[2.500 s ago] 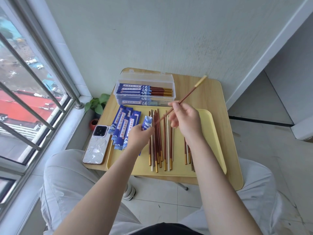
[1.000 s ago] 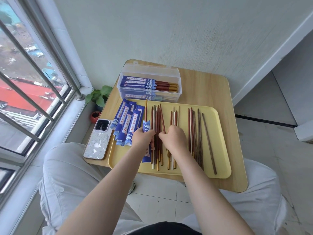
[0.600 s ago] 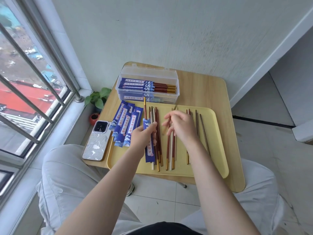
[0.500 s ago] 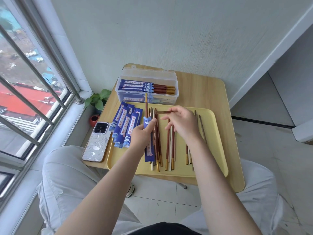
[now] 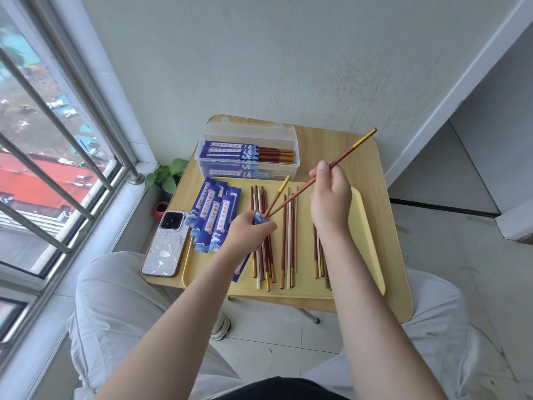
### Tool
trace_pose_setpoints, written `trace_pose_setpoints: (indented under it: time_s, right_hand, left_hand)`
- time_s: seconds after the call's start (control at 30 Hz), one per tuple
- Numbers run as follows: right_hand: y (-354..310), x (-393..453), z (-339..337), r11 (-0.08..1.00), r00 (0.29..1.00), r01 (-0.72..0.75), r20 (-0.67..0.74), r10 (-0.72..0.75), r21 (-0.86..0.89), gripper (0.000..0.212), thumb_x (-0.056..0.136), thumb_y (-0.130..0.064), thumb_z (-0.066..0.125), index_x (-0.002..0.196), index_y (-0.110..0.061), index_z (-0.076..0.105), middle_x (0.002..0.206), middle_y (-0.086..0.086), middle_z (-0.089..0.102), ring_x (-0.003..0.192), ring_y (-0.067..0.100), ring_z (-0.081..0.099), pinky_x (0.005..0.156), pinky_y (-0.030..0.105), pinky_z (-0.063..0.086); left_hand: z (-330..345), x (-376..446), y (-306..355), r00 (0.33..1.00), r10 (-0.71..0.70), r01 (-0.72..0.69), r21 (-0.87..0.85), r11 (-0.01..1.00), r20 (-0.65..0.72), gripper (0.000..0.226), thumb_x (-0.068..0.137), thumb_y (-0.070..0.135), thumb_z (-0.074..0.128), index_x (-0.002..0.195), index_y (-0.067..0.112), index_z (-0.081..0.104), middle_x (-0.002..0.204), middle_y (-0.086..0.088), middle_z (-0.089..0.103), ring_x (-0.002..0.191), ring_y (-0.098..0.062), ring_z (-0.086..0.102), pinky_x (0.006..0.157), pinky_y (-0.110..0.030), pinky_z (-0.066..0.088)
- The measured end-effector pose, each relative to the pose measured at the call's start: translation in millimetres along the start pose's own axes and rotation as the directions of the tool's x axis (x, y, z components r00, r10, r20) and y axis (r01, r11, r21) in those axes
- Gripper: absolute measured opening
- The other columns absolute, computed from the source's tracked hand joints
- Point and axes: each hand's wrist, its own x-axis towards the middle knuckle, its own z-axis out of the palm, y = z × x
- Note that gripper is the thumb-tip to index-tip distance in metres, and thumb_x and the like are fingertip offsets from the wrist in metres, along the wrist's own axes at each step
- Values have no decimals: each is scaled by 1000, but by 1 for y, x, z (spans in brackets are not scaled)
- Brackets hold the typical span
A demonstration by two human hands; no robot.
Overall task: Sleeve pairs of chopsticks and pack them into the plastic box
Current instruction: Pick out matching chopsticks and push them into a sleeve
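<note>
Pale floor tiles and a person's light trousers fill the near edge, and above the knees stands a small wooden table (image 5: 383,226) against a grey wall.

Nearest the grip, the left hand (image 5: 248,232) is curled around the mouth of a blue paper sleeve (image 5: 241,266), whose tail hangs down below the wrist over the yellow tray (image 5: 366,235). Out of that mouth rises the first chopstick (image 5: 277,196), already seated. The right hand (image 5: 330,197), up and to the right of the sleeve mouth, pinches a second chopstick (image 5: 344,155) between thumb and fingers, its thin end touching or just inside the opening; I cannot tell which.

To do this well, I judge the left fingers should squeeze the sleeve's edges so the mouth stays bowed open, not flat. The right hand should lower its angle until the second stick lies along the first, then slide it down in one line. Forcing it at a slant could crease or tear the paper.

Under and beside both hands lie loose chopsticks (image 5: 288,241); left of the grip is a fan of empty sleeves (image 5: 212,215), then a phone (image 5: 165,243). Beyond the grip, the plastic box (image 5: 248,153) already holds sleeved pairs, gold ends to the right; the finished pair should go in the same way
</note>
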Motion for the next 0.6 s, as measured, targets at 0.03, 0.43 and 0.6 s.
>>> trace_pose_setpoints:
  time_s: [0.03, 0.43, 0.6]
  right_hand:
    - [0, 1, 0, 1000, 1000, -6, -14, 6, 4, 31, 107, -31, 41, 86, -15, 59, 70, -9, 56, 62, 13, 51, 61, 27, 41]
    - [1, -2, 1, 988, 981, -6, 188, 35, -155, 24, 104, -31, 49, 98, -14, 63, 79, 2, 62, 69, 14, 55, 65, 31, 44]
    - [6, -3, 3, 975, 980, -34, 187, 76, -218, 45, 95, -38, 64, 135, -22, 49, 90, -4, 54, 78, 14, 57, 65, 24, 42]
  left_hand:
    - [1, 1, -1, 1000, 5, -5, 50, 999, -7, 12, 88, 20, 69, 86, 15, 59, 69, -3, 54, 56, -13, 52, 55, -24, 49]
    - [7, -2, 3, 996, 72, -80, 186, 979, 47, 23, 88, 23, 71, 73, 16, 55, 62, 2, 49, 55, -12, 45, 55, -26, 42]
    - [6, 0, 6, 995, 89, -94, 163, 982, 37, 23, 88, 24, 71, 72, 15, 55, 60, 1, 47, 54, -13, 44, 54, -27, 42]
